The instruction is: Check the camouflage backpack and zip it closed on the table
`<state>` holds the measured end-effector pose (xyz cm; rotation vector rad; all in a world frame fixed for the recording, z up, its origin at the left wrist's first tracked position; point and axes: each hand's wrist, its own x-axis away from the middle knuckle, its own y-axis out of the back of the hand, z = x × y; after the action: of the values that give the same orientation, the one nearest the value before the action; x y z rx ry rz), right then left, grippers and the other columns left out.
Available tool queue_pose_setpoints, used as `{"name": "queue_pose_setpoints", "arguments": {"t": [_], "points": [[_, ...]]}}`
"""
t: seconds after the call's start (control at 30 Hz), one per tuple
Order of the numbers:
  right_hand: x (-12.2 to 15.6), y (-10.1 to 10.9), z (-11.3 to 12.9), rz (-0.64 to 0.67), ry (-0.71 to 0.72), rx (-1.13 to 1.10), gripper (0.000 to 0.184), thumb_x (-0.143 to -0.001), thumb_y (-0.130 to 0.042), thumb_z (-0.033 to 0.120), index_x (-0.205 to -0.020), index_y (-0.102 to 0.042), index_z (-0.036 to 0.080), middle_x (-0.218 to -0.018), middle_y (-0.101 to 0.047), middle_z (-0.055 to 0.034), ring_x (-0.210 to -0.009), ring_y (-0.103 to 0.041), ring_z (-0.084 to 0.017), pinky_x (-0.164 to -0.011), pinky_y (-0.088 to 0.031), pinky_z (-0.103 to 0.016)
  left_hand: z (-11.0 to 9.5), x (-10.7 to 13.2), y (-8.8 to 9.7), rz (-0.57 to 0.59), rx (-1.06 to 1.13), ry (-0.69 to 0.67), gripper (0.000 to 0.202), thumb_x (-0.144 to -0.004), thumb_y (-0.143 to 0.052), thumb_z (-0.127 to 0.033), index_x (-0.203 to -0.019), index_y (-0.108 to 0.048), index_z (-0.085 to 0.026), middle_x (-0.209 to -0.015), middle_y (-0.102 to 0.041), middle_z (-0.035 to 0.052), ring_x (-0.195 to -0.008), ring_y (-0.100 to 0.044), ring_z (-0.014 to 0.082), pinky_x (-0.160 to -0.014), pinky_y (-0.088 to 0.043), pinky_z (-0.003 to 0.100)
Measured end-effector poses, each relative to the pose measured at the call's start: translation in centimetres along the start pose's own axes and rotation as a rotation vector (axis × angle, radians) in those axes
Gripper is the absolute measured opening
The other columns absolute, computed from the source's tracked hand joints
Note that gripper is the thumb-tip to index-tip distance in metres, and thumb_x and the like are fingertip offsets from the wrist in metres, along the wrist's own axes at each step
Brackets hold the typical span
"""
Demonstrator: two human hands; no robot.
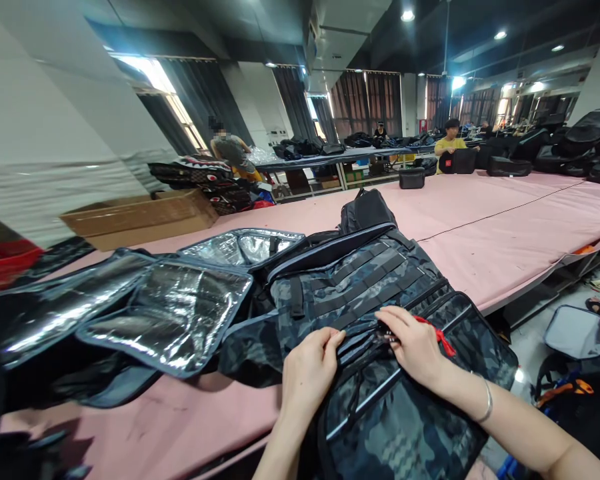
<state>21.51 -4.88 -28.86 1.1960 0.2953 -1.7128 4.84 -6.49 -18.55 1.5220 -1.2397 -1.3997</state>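
Observation:
A dark camouflage backpack (380, 280) with rows of webbing straps lies across the table's near edge, its lower part hanging toward me. My left hand (310, 370) pinches the fabric edge along a zipped opening on the bag. Close beside it, my right hand (410, 340) is closed at the same opening, its fingertips on what looks like a zipper; small dark metal bits show there. Red cord or ribbon (437, 335) sticks out behind the right hand. Silver foil-lined panels (180, 313) spread out to the left of the backpack.
The long table (505, 227) has a pink cover. An open cardboard box (140, 217) stands at the left, near stacked patterned bags (220, 183). A small black bag (411, 178) and piled black bags (555, 150) lie farther back. A person in yellow (450, 143) works across the table.

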Motion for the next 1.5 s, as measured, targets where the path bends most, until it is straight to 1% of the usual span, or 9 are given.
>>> {"name": "queue_pose_setpoints", "arguments": {"t": [0.13, 0.27, 0.43, 0.57, 0.63, 0.73, 0.9, 1.2, 1.5], "points": [[-2.6, 1.5, -1.5, 0.245, -0.011, 0.154, 0.031, -0.081, -0.047, 0.006, -0.099, -0.063, 0.025, -0.103, -0.060, 0.0027, -0.083, -0.060, -0.013, -0.061, -0.042, -0.021, 0.0, -0.1, 0.0, -0.007, -0.003, -0.022, 0.038, -0.086, -0.029, -0.043, -0.082, -0.058, -0.019, -0.082, -0.060, 0.0021, -0.078, -0.053, 0.0154, -0.070, -0.032, 0.023], [-4.3, 2.7, -4.1, 0.253, 0.089, 0.011, 0.015, -0.078, -0.061, 0.012, -0.088, -0.067, 0.021, -0.087, -0.064, 0.0032, -0.081, -0.060, -0.011, -0.063, -0.040, -0.018, 0.3, -0.1, 0.1, 0.003, -0.013, -0.024, 0.039, -0.086, -0.029, -0.044, -0.083, -0.058, -0.019, -0.082, -0.060, 0.0025, -0.078, -0.053, 0.0159, -0.069, -0.031, 0.023], [-5.1, 5.0, -9.2, 0.295, -0.249, -0.204, 0.013, -0.072, -0.063, 0.008, -0.079, -0.067, 0.019, -0.082, -0.066, 0.0026, -0.079, -0.062, -0.011, -0.069, -0.044, -0.017, 0.2, -0.2, 0.3, 0.023, -0.022, -0.017, 0.040, -0.086, -0.028, -0.045, -0.082, -0.058, -0.019, -0.079, -0.060, 0.0027, -0.076, -0.053, 0.0163, -0.069, -0.031, 0.023], [-5.0, 7.0, -11.4, 0.269, -0.389, -0.140, 0.012, -0.073, -0.062, 0.011, -0.082, -0.067, 0.017, -0.085, -0.066, -0.0017, -0.080, -0.063, -0.015, -0.070, -0.047, -0.023, -0.1, -0.3, 0.7, 0.055, 0.007, -0.002, 0.039, -0.085, -0.029, -0.045, -0.081, -0.057, -0.019, -0.077, -0.060, 0.0023, -0.077, -0.054, 0.0163, -0.069, -0.031, 0.023], [-4.7, 7.4, -10.5, 0.183, -0.337, -0.052, 0.018, -0.075, -0.059, 0.013, -0.089, -0.068, 0.018, -0.095, -0.065, -0.0025, -0.090, -0.061, -0.018, -0.077, -0.048, -0.028, -0.1, -0.6, 1.1, 0.098, 0.029, -0.003, 0.038, -0.085, -0.030, -0.045, -0.079, -0.057, -0.019, -0.076, -0.059, 0.0016, -0.078, -0.054, 0.0160, -0.069, -0.031, 0.023], [-3.8, 6.6, -6.7, 0.043, -0.005, -0.071, 0.032, -0.081, -0.048, 0.012, -0.108, -0.064, 0.019, -0.109, -0.061, -0.0017, -0.102, -0.057, -0.014, -0.091, -0.045, -0.027, 0.1, -1.4, 1.7, 0.189, 0.047, -0.043, 0.038, -0.082, -0.033, -0.046, -0.075, -0.058, -0.018, -0.072, -0.058, 0.0013, -0.075, -0.051, 0.0155, -0.067, -0.031, 0.022], [-1.4, 2.6, -0.1, 0.228, 0.393, -0.106, 0.040, -0.088, -0.045, 0.020, -0.127, -0.050, 0.014, -0.128, -0.049, -0.0039, -0.114, -0.050, -0.012, -0.088, -0.047, -0.021, 1.0, -2.4, 1.7, 0.290, 0.202, -0.110, 0.044, -0.074, -0.039, -0.052, -0.073, -0.061, -0.014, -0.070, -0.054, 0.0027, -0.068, -0.045, 0.0135, -0.062, -0.031, 0.021], [1.7, 0.0, 1.6, 0.199, 0.442, 0.248, 0.036, -0.094, -0.033, 0.020, -0.117, -0.056, 0.005, -0.125, -0.049, -0.0146, -0.085, -0.064, -0.018, -0.064, -0.053, -0.029, 1.5, -1.9, 1.1, 0.292, 0.399, -0.078, 0.051, -0.065, -0.048, -0.060, -0.066, -0.052, -0.010, -0.065, -0.043, 0.0017, -0.061, -0.034, 0.0098, -0.053, -0.028, 0.019], [2.4, -0.9, 0.6, 0.310, 0.302, 0.137, 0.038, -0.093, -0.032, 0.027, -0.120, -0.055, 0.014, -0.125, -0.052, -0.0036, -0.103, -0.057, -0.014, -0.072, -0.050, -0.025, 1.8, -2.1, 0.8, 0.296, 0.386, -0.072, 0.054, -0.067, -0.043, -0.065, -0.067, -0.054, -0.012, -0.063, -0.045, 0.0017, -0.060, -0.037, 0.0106, -0.052, -0.030, 0.018]]}}
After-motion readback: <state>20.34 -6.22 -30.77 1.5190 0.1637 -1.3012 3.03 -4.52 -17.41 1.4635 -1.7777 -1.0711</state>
